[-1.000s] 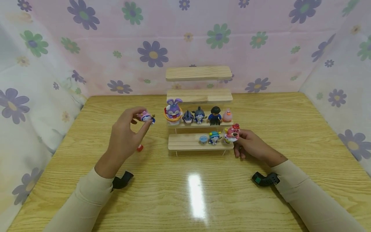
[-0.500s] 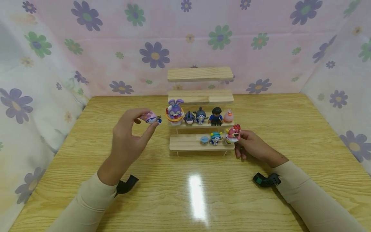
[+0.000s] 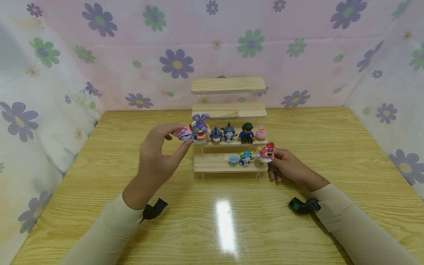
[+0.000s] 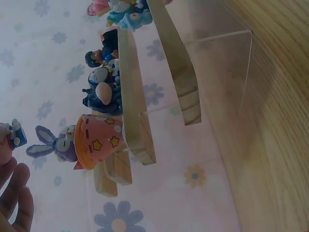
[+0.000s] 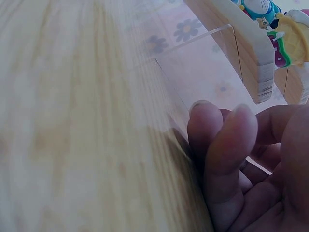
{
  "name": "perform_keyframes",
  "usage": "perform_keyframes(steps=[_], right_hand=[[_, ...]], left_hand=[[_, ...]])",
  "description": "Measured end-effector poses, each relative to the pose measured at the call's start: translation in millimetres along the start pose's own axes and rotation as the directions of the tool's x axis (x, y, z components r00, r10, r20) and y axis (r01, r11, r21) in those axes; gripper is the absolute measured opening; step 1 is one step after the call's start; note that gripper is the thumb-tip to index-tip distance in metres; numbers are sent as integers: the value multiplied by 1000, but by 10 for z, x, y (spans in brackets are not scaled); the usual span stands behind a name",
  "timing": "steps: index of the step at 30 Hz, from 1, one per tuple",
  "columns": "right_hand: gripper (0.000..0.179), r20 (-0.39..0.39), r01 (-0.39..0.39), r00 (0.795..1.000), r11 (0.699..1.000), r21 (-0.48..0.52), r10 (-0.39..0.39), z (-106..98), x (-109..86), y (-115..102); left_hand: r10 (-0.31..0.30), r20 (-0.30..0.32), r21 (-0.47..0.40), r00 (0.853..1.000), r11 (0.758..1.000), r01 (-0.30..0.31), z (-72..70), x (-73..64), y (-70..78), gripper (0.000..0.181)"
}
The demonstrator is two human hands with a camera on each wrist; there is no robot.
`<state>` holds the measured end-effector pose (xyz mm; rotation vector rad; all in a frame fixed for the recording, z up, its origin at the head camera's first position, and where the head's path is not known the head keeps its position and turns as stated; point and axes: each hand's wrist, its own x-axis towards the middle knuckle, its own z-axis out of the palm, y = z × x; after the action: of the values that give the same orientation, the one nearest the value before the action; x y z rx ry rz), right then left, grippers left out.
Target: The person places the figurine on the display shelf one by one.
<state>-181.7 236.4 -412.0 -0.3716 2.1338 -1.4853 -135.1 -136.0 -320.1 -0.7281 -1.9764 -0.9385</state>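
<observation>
My left hand (image 3: 155, 160) pinches a small figurine with a pink hat (image 3: 184, 134) between thumb and fingertips. It is held in the air at the left end of the third tier, overlapping the purple rabbit figurine (image 3: 200, 129) in the head view. In the left wrist view a gap shows between the held figurine (image 4: 10, 137) and the rabbit (image 4: 65, 142). At the lowest tier's right end, my right hand (image 3: 291, 167) holds a pink bear figurine (image 3: 267, 152) from its right side. Its lower fingers curl loosely beneath the shelf end (image 5: 264, 72); the contact itself is hidden.
A wooden tiered stand (image 3: 212, 167) with clear supports stands mid-table. Its third tier also bears a shark-like figurine (image 3: 216, 135), a dark-hooded one (image 3: 229, 133), a black-haired one (image 3: 246, 133) and a pink bird (image 3: 261, 132). A teal-hatted figurine (image 3: 246, 158) and blue dish (image 3: 233, 159) sit lower.
My left hand has carried the pink-hatted figurine rightward, from beside the stand up to the rabbit. The right hand and the bear have stayed in place.
</observation>
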Motion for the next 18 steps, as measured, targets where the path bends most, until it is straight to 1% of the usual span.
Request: perform_keyframes(steps=[6, 11, 18], right_hand=[[32, 3, 2, 1000, 1000, 9, -2, 6, 7, -6], [32, -7, -7, 1000, 1000, 3, 7, 6, 7, -6], [33, -8, -18, 1000, 1000, -5, 18, 5, 3, -12]], left_hand=[[31, 3, -14, 1000, 999, -31, 76, 31, 31, 36], [57, 18, -41, 998, 998, -56, 158, 62, 56, 34], [123, 38, -81, 992, 990, -120, 253, 105, 101, 37]])
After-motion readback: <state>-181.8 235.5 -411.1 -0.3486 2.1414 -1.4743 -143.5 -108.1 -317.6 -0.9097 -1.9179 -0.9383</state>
